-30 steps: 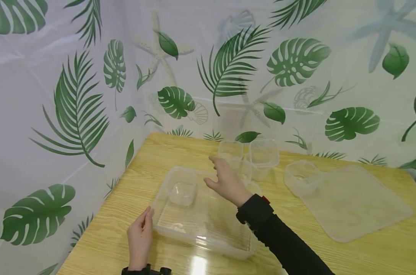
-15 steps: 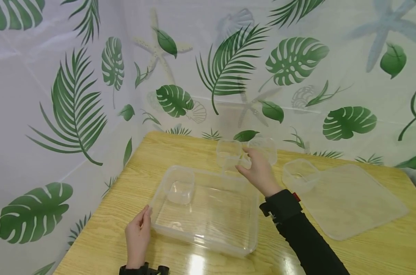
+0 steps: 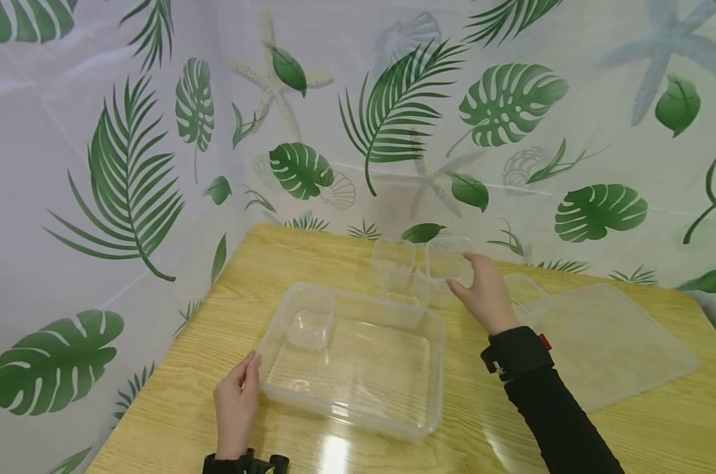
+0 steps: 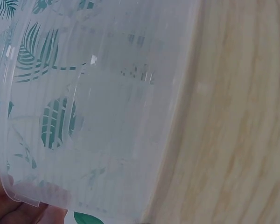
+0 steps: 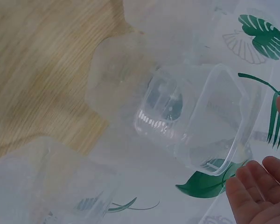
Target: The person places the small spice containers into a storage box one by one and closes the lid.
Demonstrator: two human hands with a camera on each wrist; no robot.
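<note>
A large clear plastic box (image 3: 387, 421) sits on the table with a small square container (image 3: 308, 329) inside its back left corner. My left hand (image 3: 235, 405) pinches the big box's left rim; in the left wrist view, the fingers (image 4: 25, 212) show at the rim's lower corner. Thumb and fingers spread apart, my right hand (image 3: 487, 296) hovers right beside a clear container (image 3: 443, 260) behind the box. In the right wrist view that container (image 5: 214, 121) lies just off the fingertips. Two more small containers, one farther back (image 3: 387, 253) and one nearer (image 3: 404, 286), stand to its left.
Another small container (image 3: 532, 296) stands behind my right hand, partly hidden. It overlaps a flat translucent lid (image 3: 618, 349) on the right of the table. Leaf-patterned cloth (image 3: 310, 59) hangs behind and along the left side.
My right hand has moved right, from over the big box, past the small containers, to the container at the back. The left hand keeps its hold on the rim.
</note>
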